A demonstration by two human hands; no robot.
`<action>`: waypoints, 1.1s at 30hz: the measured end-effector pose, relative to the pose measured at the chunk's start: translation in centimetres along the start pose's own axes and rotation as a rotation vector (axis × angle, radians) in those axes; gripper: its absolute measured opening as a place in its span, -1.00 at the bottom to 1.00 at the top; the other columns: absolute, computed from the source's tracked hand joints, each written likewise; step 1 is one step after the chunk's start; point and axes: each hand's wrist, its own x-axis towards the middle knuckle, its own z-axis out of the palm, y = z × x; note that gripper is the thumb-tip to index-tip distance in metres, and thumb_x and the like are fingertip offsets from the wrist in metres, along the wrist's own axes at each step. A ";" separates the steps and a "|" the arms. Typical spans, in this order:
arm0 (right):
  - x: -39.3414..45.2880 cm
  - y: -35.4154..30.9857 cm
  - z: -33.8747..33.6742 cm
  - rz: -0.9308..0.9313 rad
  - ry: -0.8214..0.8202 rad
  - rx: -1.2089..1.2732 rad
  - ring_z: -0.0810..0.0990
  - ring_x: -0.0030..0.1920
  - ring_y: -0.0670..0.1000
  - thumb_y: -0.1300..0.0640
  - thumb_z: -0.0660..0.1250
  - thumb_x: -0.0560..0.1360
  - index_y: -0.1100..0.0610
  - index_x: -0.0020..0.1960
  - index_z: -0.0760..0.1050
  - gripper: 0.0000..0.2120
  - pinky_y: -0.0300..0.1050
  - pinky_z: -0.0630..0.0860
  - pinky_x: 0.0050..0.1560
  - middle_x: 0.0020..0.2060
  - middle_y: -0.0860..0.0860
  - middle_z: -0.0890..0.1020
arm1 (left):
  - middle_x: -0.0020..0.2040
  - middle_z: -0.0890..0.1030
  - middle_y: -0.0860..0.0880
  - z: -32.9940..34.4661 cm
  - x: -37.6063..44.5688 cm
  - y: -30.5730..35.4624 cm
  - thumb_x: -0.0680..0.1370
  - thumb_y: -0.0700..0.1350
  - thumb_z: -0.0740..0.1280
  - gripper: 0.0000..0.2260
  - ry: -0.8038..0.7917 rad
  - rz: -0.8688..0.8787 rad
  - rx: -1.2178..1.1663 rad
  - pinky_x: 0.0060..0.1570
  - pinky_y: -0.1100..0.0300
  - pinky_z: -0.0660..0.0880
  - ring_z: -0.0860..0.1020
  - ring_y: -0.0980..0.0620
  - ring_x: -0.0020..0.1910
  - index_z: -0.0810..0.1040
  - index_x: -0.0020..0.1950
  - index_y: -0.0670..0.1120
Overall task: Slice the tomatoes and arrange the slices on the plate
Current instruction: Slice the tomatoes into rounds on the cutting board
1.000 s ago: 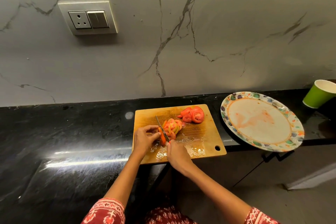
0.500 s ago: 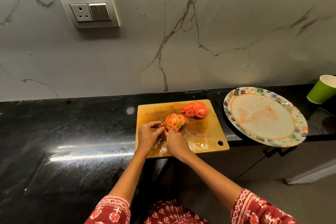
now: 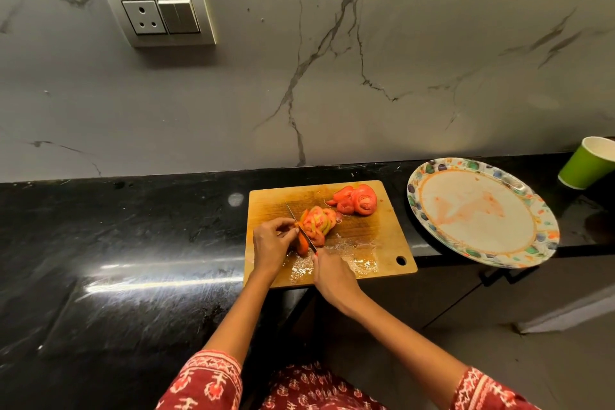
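While left hand pinches tomato, right hand grips knife on board

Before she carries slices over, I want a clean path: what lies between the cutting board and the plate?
In the head view, only a narrow strip of bare black counter separates the cutting board from the plate; nothing sits on it.
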 end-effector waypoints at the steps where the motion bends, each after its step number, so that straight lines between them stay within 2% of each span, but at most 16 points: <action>1: 0.1 0.0 -0.1 0.001 -0.005 0.001 0.56 -0.03 0.17 0.05 0.00 0.65 0.20 0.12 0.43 -0.70 -0.08 0.36 -0.17 -0.04 0.15 0.57 | -0.13 0.67 -0.08 -0.1 0.0 0.0 0.40 -0.27 0.46 -0.84 -0.005 0.000 0.003 -0.19 0.40 0.50 0.58 0.13 -0.21 0.66 -0.03 -0.19; 4: 0.7 -0.6 -0.3 0.009 -0.036 0.010 0.55 -0.02 0.18 0.06 0.02 0.65 0.22 0.11 0.43 -0.71 -0.09 0.35 -0.18 -0.07 0.15 0.55 | -0.20 0.63 -0.01 -0.6 0.3 0.1 0.39 -0.29 0.46 -0.87 -0.037 0.011 0.008 -0.25 0.52 0.45 0.54 0.23 -0.27 0.66 -0.07 -0.20; 6: 1.2 -1.1 -0.4 0.013 -0.055 -0.010 0.54 0.02 0.21 0.07 0.00 0.65 0.23 0.14 0.41 -0.70 -0.08 0.33 -0.18 -0.01 0.20 0.56 | -0.24 0.60 0.01 -0.8 0.3 0.3 0.39 -0.30 0.45 -0.89 -0.051 0.020 -0.006 -0.27 0.54 0.43 0.51 0.29 -0.29 0.66 -0.09 -0.21; 9: 1.6 -1.4 -0.5 0.001 -0.055 -0.030 0.52 0.05 0.23 0.07 -0.02 0.65 0.24 0.16 0.40 -0.68 -0.06 0.32 -0.17 0.03 0.22 0.56 | -0.24 0.62 0.01 -0.9 0.4 0.0 0.39 -0.29 0.46 -0.89 -0.025 0.016 -0.005 -0.25 0.53 0.44 0.52 0.27 -0.28 0.66 -0.11 -0.18; 13: 0.5 -0.4 -0.5 -0.004 -0.050 -0.013 0.53 0.03 0.21 0.07 0.00 0.65 0.23 0.16 0.41 -0.69 -0.02 0.38 -0.13 -0.05 0.18 0.53 | -0.23 0.62 0.02 -0.5 0.3 -0.6 0.38 -0.26 0.48 -0.89 -0.034 0.025 -0.010 -0.22 0.49 0.47 0.54 0.24 -0.26 0.66 -0.13 -0.15; 20: -0.1 -0.1 -0.6 -0.019 -0.049 -0.048 0.54 0.04 0.22 0.07 -0.01 0.65 0.23 0.19 0.39 -0.69 -0.05 0.35 -0.14 0.03 0.20 0.56 | -0.23 0.61 0.05 -0.9 0.4 -0.6 0.38 -0.25 0.48 -0.90 -0.032 0.012 -0.015 -0.21 0.50 0.46 0.55 0.23 -0.25 0.66 -0.13 -0.13; 22: 0.1 -0.3 -0.4 -0.017 -0.044 -0.034 0.54 0.03 0.22 0.06 0.00 0.65 0.24 0.17 0.40 -0.69 -0.07 0.33 -0.15 0.02 0.21 0.56 | -0.23 0.62 0.04 -0.7 0.2 -0.9 0.40 -0.26 0.46 -0.91 0.011 -0.043 -0.017 -0.21 0.50 0.47 0.55 0.21 -0.26 0.65 -0.13 -0.14; 24: 0.0 -0.4 -0.2 -0.012 -0.033 -0.018 0.54 0.03 0.22 0.07 0.00 0.65 0.24 0.15 0.41 -0.69 -0.09 0.31 -0.17 0.02 0.21 0.56 | -0.23 0.62 -0.01 -0.5 -0.2 -1.0 0.42 -0.27 0.44 -0.92 0.034 -0.177 -0.066 -0.27 0.45 0.51 0.57 0.17 -0.31 0.63 -0.10 -0.17; 26: 0.1 -0.4 -0.1 -0.013 -0.033 -0.019 0.54 0.04 0.23 0.07 -0.01 0.65 0.25 0.16 0.40 -0.68 -0.09 0.30 -0.17 0.03 0.22 0.56 | -0.25 0.63 -0.07 -0.3 -0.5 -0.9 0.45 -0.27 0.41 -0.95 0.007 -0.317 -0.159 -0.38 0.37 0.54 0.58 0.15 -0.41 0.62 -0.10 -0.19; 28: 0.1 -0.4 0.0 -0.015 -0.040 -0.015 0.53 0.05 0.23 0.06 -0.01 0.65 0.25 0.17 0.40 -0.68 -0.08 0.29 -0.16 0.03 0.22 0.56 | -0.27 0.63 -0.08 -0.2 -0.5 -0.6 0.47 -0.27 0.40 -0.98 -0.024 -0.363 -0.212 -0.44 0.37 0.51 0.56 0.18 -0.49 0.61 -0.12 -0.20; 33: 0.0 -0.5 0.0 -0.008 -0.053 0.001 0.53 0.04 0.22 0.06 -0.01 0.65 0.24 0.15 0.41 -0.68 -0.08 0.30 -0.16 0.02 0.21 0.57 | -0.28 0.64 -0.08 -0.1 -0.2 -0.5 0.43 -0.27 0.43 -0.91 -0.072 -0.501 -0.317 -0.35 0.29 0.56 0.57 0.17 -0.48 0.59 -0.09 -0.19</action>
